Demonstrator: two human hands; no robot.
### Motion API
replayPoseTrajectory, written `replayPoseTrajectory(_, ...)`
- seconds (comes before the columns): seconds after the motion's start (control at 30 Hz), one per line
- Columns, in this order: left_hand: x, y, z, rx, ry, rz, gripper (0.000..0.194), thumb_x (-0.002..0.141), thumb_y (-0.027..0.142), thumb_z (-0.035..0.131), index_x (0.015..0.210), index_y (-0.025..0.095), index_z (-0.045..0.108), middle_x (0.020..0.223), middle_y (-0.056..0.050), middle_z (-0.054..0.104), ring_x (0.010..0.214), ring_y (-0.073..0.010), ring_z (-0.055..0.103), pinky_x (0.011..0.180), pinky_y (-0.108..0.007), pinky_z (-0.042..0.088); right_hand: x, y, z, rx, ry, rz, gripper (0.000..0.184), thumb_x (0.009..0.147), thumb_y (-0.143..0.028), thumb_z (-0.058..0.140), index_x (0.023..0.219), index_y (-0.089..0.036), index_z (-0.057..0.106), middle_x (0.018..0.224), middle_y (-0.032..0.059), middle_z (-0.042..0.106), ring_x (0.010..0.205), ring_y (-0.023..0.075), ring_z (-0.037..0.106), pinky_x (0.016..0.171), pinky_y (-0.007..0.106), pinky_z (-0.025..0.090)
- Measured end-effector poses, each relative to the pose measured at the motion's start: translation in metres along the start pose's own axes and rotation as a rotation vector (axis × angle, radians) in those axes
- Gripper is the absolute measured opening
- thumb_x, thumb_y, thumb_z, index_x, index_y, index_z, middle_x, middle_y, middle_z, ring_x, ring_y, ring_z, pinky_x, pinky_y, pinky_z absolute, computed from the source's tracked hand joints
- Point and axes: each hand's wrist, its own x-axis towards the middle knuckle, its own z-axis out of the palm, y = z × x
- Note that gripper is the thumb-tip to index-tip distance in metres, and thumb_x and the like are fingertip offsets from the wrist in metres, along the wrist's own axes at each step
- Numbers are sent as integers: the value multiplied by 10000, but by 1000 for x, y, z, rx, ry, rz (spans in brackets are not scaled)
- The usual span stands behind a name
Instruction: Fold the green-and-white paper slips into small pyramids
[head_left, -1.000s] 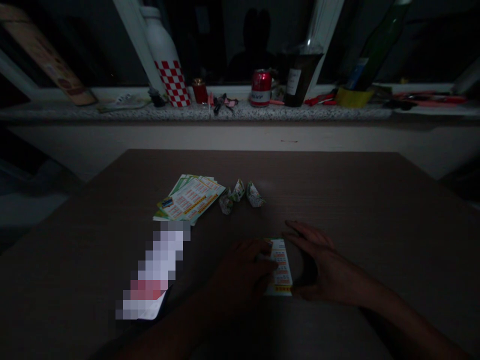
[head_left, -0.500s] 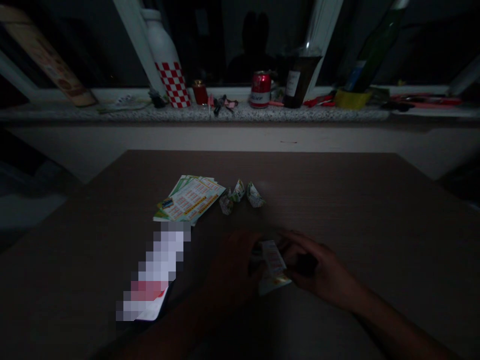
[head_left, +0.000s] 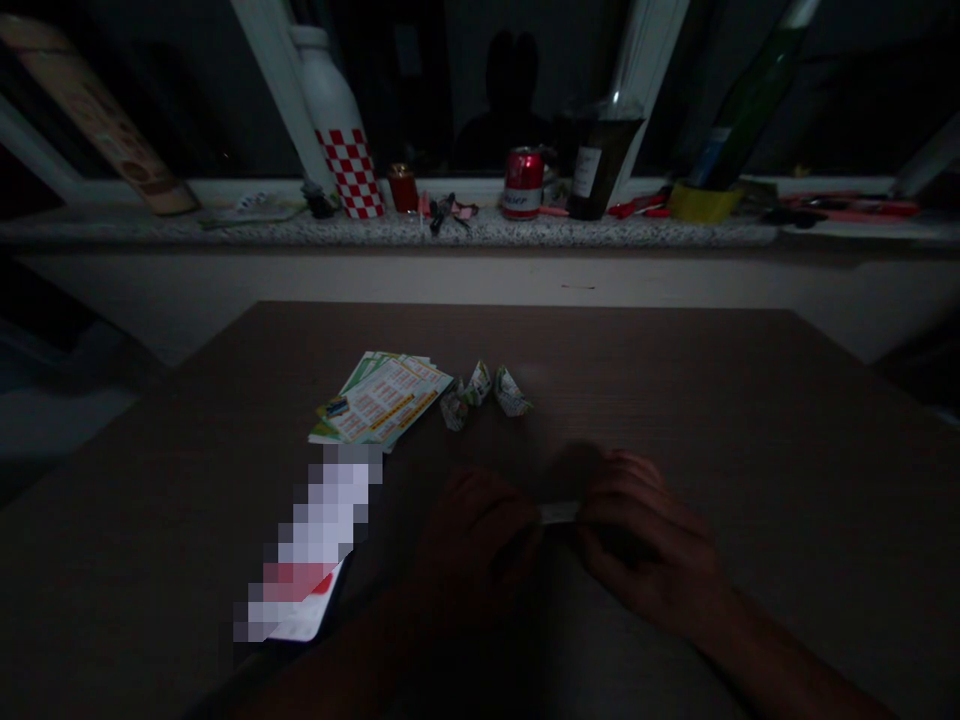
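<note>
Between my two hands is a narrow folded strip of paper, held by its ends over the front middle of the table. My left hand, in deep shadow, grips the left end. Curled fingers of my right hand close on the other end. Only the pale middle of the strip shows. Beyond the hands lie several small folded paper pieces. A fanned stack of printed paper sheets is to their left.
A lit phone, its screen mostly pixelated, lies left of my hands on the brown table. Along the stone windowsill stand a checkered white bottle, a red can, a dark plastic cup and a green bottle.
The printed paper, shown broad and tilted before, now appears as a thin level strip. My right hand has turned and its fingers have closed round the end.
</note>
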Motion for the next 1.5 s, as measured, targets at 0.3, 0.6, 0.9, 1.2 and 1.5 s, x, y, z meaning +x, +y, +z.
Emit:
replayPoseTrajectory(0.3,1,6,2,3,-104,44,84,820,105,565,846,182,585,826,-44,654,772,-169,580,739,-346,456,3,-8,5,-44,-72,-56,142,723,-60,624,785,-175,569,705,22,589,733,177,566,859,462,463)
replayPoseTrajectory(0.6,-2,4,6,-13,-95,77,121,765,95,591,847,182,578,847,-38,654,777,-166,571,749,-351,447,-2,-7,11,-75,-92,-93,144,725,-87,623,828,-182,590,768,34,612,774,190,573,874,479,455)
replayPoseTrajectory(0.9,3,1,2,14,-48,64,98,749,98,575,775,192,578,812,-26,668,743,-155,589,724,-339,454,-3,-4,7,-87,-71,-69,135,709,-102,637,764,-204,567,724,14,591,746,187,583,831,442,471)
replayPoseTrajectory(1.2,4,-4,-6,30,-7,50,147,703,80,602,790,196,577,785,-17,654,734,-158,595,709,-325,470,0,-2,-2,-110,-25,-61,174,663,-60,626,754,-198,573,726,14,597,730,181,582,835,450,475)
replayPoseTrajectory(1.5,4,1,-2,2,-26,42,149,707,77,580,793,196,556,753,-12,646,726,-149,594,690,-296,482,-1,-3,1,-59,-100,-23,134,702,-95,591,774,-205,566,769,25,592,765,194,574,813,438,467)
